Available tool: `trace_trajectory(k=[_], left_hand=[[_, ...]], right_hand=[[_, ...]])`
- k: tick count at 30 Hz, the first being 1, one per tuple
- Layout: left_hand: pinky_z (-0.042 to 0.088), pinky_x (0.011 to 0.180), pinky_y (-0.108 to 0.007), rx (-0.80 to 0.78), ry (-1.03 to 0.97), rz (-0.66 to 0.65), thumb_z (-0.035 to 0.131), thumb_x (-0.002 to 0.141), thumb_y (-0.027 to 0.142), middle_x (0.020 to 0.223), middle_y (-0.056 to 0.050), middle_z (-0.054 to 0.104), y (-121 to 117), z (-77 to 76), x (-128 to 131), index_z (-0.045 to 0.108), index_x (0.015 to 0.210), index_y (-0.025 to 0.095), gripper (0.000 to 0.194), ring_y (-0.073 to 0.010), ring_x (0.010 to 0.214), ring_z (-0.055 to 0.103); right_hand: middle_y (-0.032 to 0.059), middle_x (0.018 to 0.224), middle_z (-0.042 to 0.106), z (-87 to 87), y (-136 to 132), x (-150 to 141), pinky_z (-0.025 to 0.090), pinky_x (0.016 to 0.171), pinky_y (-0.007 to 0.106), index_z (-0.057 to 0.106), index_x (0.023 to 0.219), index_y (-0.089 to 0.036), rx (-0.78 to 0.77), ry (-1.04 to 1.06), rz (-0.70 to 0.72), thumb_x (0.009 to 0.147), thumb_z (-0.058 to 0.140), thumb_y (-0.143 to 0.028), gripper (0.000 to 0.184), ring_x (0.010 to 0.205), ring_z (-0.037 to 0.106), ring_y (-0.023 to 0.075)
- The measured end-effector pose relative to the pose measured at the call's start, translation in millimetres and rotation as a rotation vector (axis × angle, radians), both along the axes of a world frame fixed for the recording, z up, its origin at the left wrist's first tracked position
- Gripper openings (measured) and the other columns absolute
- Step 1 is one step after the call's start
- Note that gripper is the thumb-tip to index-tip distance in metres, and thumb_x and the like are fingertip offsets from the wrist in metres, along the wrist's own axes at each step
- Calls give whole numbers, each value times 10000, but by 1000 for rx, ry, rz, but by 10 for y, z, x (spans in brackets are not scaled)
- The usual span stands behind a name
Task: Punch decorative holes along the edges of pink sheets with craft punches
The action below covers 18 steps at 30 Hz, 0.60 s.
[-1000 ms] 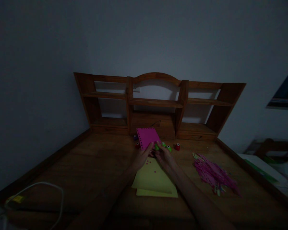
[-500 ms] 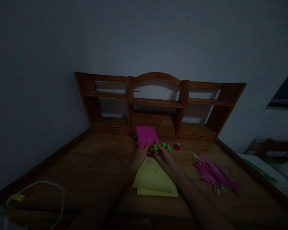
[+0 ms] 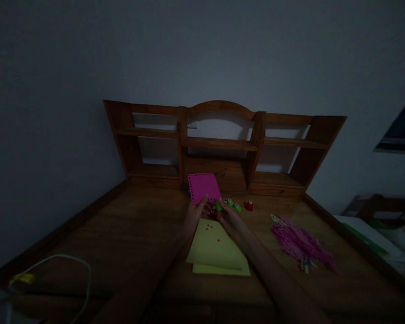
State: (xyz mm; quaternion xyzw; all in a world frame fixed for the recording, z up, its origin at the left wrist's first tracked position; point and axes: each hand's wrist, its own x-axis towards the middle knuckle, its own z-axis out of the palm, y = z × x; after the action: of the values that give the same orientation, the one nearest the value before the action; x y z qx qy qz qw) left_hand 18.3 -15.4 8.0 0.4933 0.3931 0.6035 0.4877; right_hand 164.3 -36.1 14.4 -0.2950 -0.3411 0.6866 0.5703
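My left hand point(image 3: 193, 215) is closed on the lower edge of a pink square sheet point(image 3: 203, 186) that has small holes punched along its left side. My right hand point(image 3: 230, 218) grips a small green punch point(image 3: 218, 206) at the sheet's lower right corner. Both hands hover over yellow sheets point(image 3: 216, 249) lying on the wooden desk point(image 3: 121, 243). A few tiny pink dots point(image 3: 209, 228) lie on the yellow paper.
More small punches, green point(image 3: 237, 207) and red point(image 3: 249, 205), stand behind my right hand. A heap of pink paper scraps point(image 3: 300, 245) lies to the right. A wooden shelf unit point(image 3: 219, 144) lines the back. A white cable point(image 3: 67, 265) loops at the front left.
The pink sheet has risen slightly and moved a little left with my left hand. The green punch stays at its lower right corner. The light has dimmed a bit.
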Motion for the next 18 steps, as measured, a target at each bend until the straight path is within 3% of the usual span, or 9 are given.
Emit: trace_trajectory(k=[9,18], left_hand=[[493,645,-295,89,141,141,714,724,428,795,-66,712,-15,27,-33,678,821,140,306,-199,689,649],[523,707,-332,32,-93,47,725,716,472,838,-79,720,-44,58,21,682,905,152,374,-228,774,669]], right_hand=[[9,890,710,62,5,83,468,622,194,717,843,-188,13,61,-23,682,826,-344,249,724,611,103],[31,966,724,71,19,159,507,719,228,733,880,-199,108,-96,-4,624,849,-279,292,820,650,140]])
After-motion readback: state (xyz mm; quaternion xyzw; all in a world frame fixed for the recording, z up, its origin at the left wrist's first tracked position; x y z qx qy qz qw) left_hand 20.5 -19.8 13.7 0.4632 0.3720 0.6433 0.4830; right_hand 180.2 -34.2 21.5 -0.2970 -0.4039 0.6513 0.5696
